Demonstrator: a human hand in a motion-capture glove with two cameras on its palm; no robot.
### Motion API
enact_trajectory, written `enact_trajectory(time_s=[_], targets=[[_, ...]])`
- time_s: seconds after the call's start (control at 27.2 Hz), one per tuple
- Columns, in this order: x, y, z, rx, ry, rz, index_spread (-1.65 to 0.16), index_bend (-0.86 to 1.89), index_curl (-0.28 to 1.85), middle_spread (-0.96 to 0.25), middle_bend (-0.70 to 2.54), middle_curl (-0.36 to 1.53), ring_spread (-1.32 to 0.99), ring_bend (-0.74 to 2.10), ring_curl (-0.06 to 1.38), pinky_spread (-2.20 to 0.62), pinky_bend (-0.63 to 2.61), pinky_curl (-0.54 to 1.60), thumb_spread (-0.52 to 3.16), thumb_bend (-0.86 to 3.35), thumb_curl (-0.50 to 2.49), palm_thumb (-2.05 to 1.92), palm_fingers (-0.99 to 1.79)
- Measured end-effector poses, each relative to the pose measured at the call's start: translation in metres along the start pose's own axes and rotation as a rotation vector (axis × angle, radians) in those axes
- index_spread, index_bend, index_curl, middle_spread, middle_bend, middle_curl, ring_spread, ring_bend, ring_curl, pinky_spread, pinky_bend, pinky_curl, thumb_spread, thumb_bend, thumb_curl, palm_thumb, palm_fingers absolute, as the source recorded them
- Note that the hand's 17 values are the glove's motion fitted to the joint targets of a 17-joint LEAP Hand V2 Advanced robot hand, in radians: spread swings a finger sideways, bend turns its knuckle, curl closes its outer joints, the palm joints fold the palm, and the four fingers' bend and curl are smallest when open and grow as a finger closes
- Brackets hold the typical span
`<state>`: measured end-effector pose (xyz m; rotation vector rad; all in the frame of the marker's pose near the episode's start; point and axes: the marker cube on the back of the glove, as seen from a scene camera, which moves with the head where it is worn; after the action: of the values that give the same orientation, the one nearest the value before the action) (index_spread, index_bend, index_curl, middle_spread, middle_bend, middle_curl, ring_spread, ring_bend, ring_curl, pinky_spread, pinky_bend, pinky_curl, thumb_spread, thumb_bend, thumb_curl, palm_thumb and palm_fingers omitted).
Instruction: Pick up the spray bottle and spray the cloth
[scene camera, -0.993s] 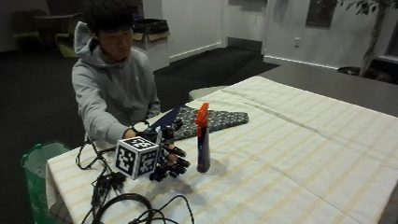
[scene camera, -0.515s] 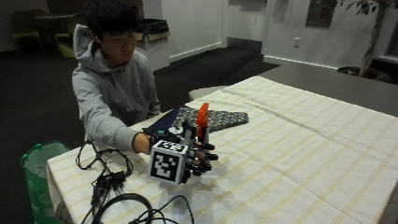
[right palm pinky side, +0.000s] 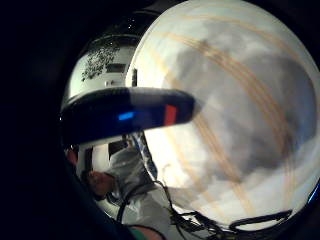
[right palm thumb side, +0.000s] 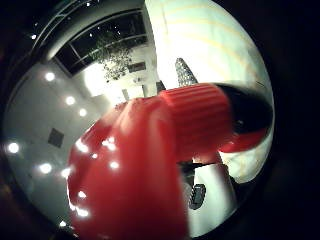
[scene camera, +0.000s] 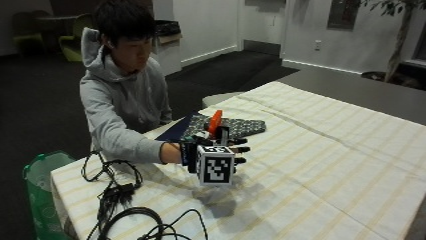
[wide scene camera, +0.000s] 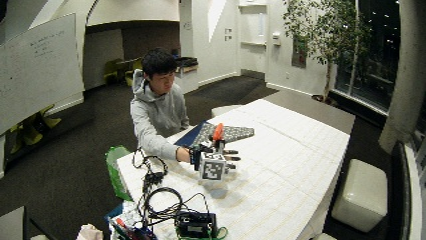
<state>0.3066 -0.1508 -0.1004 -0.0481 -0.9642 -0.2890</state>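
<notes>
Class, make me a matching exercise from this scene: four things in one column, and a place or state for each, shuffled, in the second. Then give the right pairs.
Things:
1. spray bottle
2. patterned cloth
3. black cables
4. green bag

Places or states:
A. lies flat on the striped tablecloth, beyond the hand
B. hangs beside the table's near end
C. held off the table in the gloved right hand
D. lie coiled on the near end of the table

Pairs: 1-C, 2-A, 3-D, 4-B

Cloth (scene camera: 229, 127) on table (scene camera: 346, 165), behind bottle (scene camera: 215, 124)
</notes>
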Motion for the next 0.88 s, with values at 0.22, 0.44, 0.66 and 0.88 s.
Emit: enact_trajectory(time_s=[0.22,0.44,0.66,0.88], targets=[[-0.013,-0.016,0.016,0.011,-0.044,-0.065,-0.43,0.36,0.24,-0.2,0.32,0.34,-0.12,0.29,0.25,0.19,0.27,0.27,0.74,0.0,0.38,0.86,0.64],[-0.02,-0.025,0.03,0.097,-0.119,-0.079,-0.3,0.4,0.32,-0.15,0.42,0.4,-0.17,0.37,0.3,-0.01,0.23,0.28,0.69,0.03,0.44,0.99,1.21],[-0.032,-0.025,0.051,0.116,0.016,-0.009,-0.24,0.4,0.39,-0.12,0.51,0.45,-0.18,0.37,0.35,-0.13,0.29,0.33,0.49,-0.02,0.5,1.02,1.32],[-0.085,-0.017,0.075,0.054,0.253,0.106,-0.21,0.42,0.42,-0.11,0.53,0.46,-0.18,0.39,0.38,-0.2,0.32,0.35,0.35,-0.03,0.55,1.01,1.37]])
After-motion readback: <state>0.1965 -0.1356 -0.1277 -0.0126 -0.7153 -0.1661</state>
